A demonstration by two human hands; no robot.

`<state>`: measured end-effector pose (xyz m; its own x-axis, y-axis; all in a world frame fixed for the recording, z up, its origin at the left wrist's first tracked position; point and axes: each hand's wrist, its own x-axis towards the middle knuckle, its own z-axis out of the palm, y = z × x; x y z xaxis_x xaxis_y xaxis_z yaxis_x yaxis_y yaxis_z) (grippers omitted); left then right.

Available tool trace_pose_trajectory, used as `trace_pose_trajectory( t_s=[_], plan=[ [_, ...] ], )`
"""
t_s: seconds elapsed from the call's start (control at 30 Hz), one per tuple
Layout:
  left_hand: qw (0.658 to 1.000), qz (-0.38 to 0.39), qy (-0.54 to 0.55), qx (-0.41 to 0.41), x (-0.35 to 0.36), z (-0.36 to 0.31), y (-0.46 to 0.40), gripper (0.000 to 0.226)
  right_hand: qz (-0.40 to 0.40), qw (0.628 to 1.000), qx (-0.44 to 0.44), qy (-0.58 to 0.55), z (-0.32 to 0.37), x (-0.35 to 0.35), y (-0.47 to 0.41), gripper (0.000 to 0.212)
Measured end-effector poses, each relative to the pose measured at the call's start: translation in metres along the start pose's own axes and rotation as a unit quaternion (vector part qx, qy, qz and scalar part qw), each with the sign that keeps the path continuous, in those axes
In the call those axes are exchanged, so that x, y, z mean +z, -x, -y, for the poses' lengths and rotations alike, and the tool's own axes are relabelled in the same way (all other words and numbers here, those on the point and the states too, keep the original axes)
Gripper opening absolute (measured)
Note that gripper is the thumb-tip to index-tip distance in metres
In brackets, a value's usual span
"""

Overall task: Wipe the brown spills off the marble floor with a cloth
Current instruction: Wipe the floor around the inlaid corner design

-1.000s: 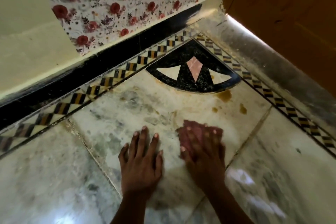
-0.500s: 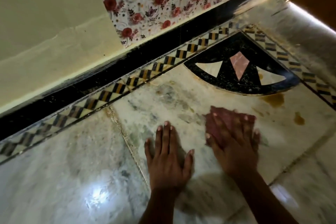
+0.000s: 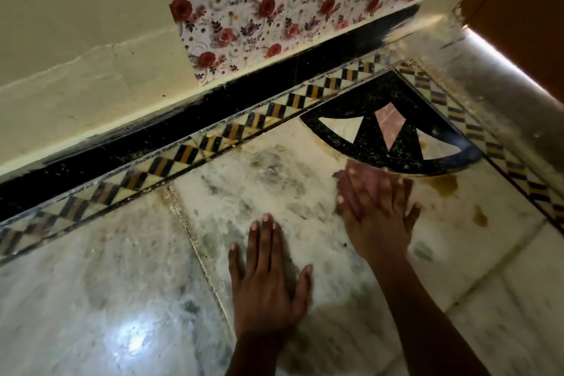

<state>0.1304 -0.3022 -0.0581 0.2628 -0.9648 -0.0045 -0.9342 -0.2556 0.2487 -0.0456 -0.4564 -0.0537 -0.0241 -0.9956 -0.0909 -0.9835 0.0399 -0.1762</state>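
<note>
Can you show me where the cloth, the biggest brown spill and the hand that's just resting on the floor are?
cloth [image 3: 363, 175]: head view, pink edge past the fingertips.
biggest brown spill [image 3: 445, 185]: head view, its middle.
left hand [image 3: 268, 281]: head view, back of hand.

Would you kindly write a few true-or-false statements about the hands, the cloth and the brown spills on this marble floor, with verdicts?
1. The right hand presses a pinkish-red cloth flat on the white marble floor. True.
2. The left hand holds the cloth. False: it rests flat on bare marble, holding nothing.
3. The large brown spill lies to the right of the cloth, unwiped. True.
4. The cloth covers the small brown spot. False: that spot lies uncovered, further right.
5. The black corner inlay lies beyond the cloth. True.
</note>
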Motion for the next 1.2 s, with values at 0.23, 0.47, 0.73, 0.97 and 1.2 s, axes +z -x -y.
trace_pose_trajectory(
  t_s=[0.23,0.47,0.73,0.97,1.2],
  plan=[
    [1.0,-0.002,-0.011,0.003,0.003,0.003,0.001,0.089,0.085,0.992,-0.094,0.009,0.084,0.002,-0.058,0.061],
    [1.0,-0.002,-0.015,0.001,0.002,0.002,0.001,0.091,0.046,0.999,-0.017,0.011,-0.023,-0.01,-0.027,0.06],
    [1.0,-0.015,-0.014,-0.004,0.001,0.0,0.001,0.091,0.094,0.99,-0.106,-0.003,0.04,-0.013,-0.059,0.06],
    [0.999,-0.028,-0.023,-0.002,0.003,0.003,0.001,0.092,-0.006,0.999,0.044,-0.027,-0.005,-0.005,-0.025,0.061],
    [0.999,-0.024,-0.027,-0.003,0.002,-0.001,-0.001,0.09,0.042,0.99,-0.132,-0.003,0.076,-0.003,-0.095,0.059]
  ],
)
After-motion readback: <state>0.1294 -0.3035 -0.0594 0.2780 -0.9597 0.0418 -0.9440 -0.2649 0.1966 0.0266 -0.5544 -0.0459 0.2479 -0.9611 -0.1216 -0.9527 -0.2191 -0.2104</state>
